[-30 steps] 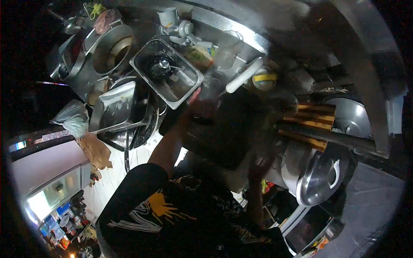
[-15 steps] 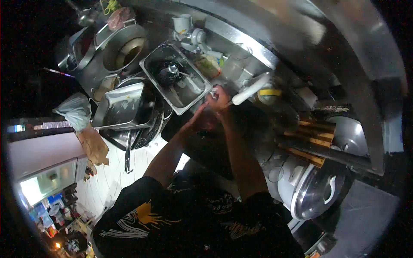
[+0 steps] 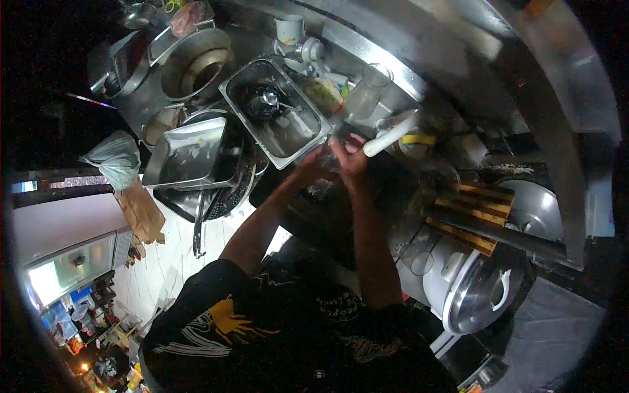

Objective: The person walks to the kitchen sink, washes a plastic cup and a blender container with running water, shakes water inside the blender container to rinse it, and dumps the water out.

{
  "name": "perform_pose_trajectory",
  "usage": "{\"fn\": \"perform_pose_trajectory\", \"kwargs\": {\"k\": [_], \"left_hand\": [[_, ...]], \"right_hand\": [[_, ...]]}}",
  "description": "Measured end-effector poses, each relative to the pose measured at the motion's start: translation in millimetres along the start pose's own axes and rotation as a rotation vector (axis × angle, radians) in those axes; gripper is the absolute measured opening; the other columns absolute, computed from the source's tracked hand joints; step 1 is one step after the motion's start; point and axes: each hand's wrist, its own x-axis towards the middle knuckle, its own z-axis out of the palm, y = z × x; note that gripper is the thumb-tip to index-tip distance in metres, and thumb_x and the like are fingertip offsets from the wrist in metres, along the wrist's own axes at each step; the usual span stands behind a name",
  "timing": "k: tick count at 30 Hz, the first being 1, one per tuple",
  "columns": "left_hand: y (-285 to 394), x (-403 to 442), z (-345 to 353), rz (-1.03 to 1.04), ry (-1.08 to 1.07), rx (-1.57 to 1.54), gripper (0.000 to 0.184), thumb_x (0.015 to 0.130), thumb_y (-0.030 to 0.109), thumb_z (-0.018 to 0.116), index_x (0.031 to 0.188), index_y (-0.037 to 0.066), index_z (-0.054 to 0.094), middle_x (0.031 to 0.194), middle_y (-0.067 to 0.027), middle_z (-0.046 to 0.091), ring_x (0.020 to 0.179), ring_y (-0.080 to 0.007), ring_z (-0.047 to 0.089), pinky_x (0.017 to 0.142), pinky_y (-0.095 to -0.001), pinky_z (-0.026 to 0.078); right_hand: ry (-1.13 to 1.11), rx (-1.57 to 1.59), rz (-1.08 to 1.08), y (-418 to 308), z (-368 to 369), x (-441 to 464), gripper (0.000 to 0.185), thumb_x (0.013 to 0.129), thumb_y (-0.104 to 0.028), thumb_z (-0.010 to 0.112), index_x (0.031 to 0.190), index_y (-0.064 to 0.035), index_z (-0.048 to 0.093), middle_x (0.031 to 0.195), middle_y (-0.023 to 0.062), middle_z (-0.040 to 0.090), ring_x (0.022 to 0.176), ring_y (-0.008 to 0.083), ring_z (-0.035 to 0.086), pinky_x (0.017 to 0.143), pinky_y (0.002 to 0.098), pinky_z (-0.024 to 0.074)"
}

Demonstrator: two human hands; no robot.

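Both my hands are close together over the dark sink, just right of a deep steel pan [image 3: 288,157]. My left hand [image 3: 318,167] is curled inward near the pan's corner. My right hand [image 3: 350,160] faces it with bent fingers, below the end of a white tap spout [image 3: 391,133]. A clear, shiny patch shows between the palms, and I cannot tell whether it is water or a see-through object. The pan holds a dark round item and a metal ladle [image 3: 270,98].
Left lie a shallow steel tray [image 3: 187,157], a large pot [image 3: 171,72] and a tied plastic bag [image 3: 118,162]. Behind the sink stand a clear jug [image 3: 367,95] and a white cup [image 3: 289,27]. To the right are a wooden slatted rack [image 3: 481,203] and a lidded pot [image 3: 481,295].
My right hand has come down from the spout's side and its fingers have loosened. My hands have drawn slightly apart, with a clear glint now between them. The view has shifted a little.
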Motion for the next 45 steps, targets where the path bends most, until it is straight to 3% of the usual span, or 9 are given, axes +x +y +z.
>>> {"fn": "perform_pose_trajectory", "kwargs": {"k": [7,12,18,24,29,31,35,40,45], "left_hand": [[-37.0,0.8,-12.9,0.449,0.049,0.499,0.077,0.086,0.025,0.082,0.149,0.005,0.042,0.143,-0.0087,0.054,0.128,-0.0232,0.056,0.103,-0.0385,0.051],[-33.6,18.4,-6.5,0.102,0.075,-0.034,0.108,0.066,0.028,0.096,0.153,0.004,0.036,0.147,-0.0154,0.05,0.135,-0.0288,0.049,0.109,-0.0418,0.045],[-61.3,-7.2,-51.5,0.533,0.225,1.127,0.116,0.055,0.03,0.096,0.15,0.002,0.037,0.143,-0.0224,0.05,0.133,-0.0406,0.048,0.111,-0.048,0.041],[-63.7,-54.9,-43.2,0.314,0.404,1.36,0.109,0.059,0.034,0.092,0.148,0.0,0.039,0.142,-0.0275,0.049,0.13,-0.0473,0.048,0.107,-0.0497,0.043],[-92.4,-59.7,-54.4,0.673,0.351,1.397,0.099,0.066,0.038,0.088,0.145,-0.001,0.042,0.135,-0.0272,0.051,0.121,-0.0495,0.052,0.102,-0.0529,0.045],[-99.9,-33.0,-72.7,0.821,0.356,1.634,0.094,0.07,0.036,0.085,0.144,-0.002,0.043,0.135,-0.0268,0.051,0.122,-0.048,0.052,0.105,-0.0527,0.044],[-28.7,-45.0,2.5,0.624,0.335,1.134,0.087,0.076,0.033,0.082,0.144,-0.003,0.043,0.138,-0.0266,0.05,0.129,-0.0444,0.05,0.107,-0.0516,0.043],[-31.4,-13.0,-7.5,0.393,0.225,0.984,0.08,0.081,0.035,0.081,0.143,0.0,0.045,0.127,-0.0222,0.059,0.118,-0.0395,0.059,0.098,-0.0474,0.05],[-71.5,10.1,-26.8,0.1,0.084,0.518,0.069,0.088,0.031,0.076,0.144,0.005,0.046,0.125,-0.0164,0.062,0.114,-0.0337,0.063,0.095,-0.0451,0.052]], "right_hand": [[-0.58,-0.616,-0.464,-25.5,-44.6,-15.8,0.052,0.072,-0.024,0.09,0.115,-0.0032,0.07,0.128,0.0198,0.059,0.122,0.0351,0.057,0.106,0.0452,0.0461],[-0.237,-0.552,-0.505,15.2,-41.9,-30.8,0.032,0.079,-0.027,0.086,0.098,-0.0033,0.075,0.138,0.0231,0.048,0.123,0.038,0.055,0.107,0.0446,0.0453],[0.001,-0.451,-0.494,9.1,-35.5,-44.7,0.029,0.078,-0.023,0.088,0.096,-0.0045,0.075,0.143,0.0215,0.041,0.12,0.0343,0.057,0.101,0.0447,0.0501],[0.009,-0.61,-0.55,16.7,-36.2,-51.4,0.031,0.077,-0.027,0.087,0.095,-0.0052,0.074,0.145,0.0215,0.038,0.119,0.0354,0.056,0.1,0.047,0.0491],[-0.16,-0.793,-0.619,21.4,-35.3,-58.5,0.034,0.078,-0.031,0.085,0.092,-0.0036,0.072,0.147,0.0208,0.038,0.121,0.0397,0.053,0.102,0.0498,0.0461],[-0.062,-0.04,-0.326,3.4,-21.0,-64.5,0.035,0.074,-0.031,0.086,0.091,-0.0047,0.072,0.143,0.0219,0.042,0.12,0.0421,0.053,0.101,0.0515,0.0455],[-0.127,-0.748,-0.634,1.0,-36.9,-67.8,0.038,0.071,-0.032,0.088,0.095,-0.006,0.072,0.137,0.0232,0.048,0.118,0.0437,0.053,0.101,0.0525,0.0448],[0.028,-0.462,-0.743,4.4,-41.0,-46.8,0.035,0.067,-0.025,0.093,0.088,-0.0064,0.073,0.122,0.0153,0.061,0.121,0.035,0.054,0.102,0.0433,0.0451],[-0.051,-0.185,-0.401,-33.2,-46.0,-34.9,0.074,0.071,-0.028,0.093,0.131,-0.0053,0.055,0.122,0.0164,0.061,0.12,0.0286,0.056,0.102,0.0464,0.0452]]}}
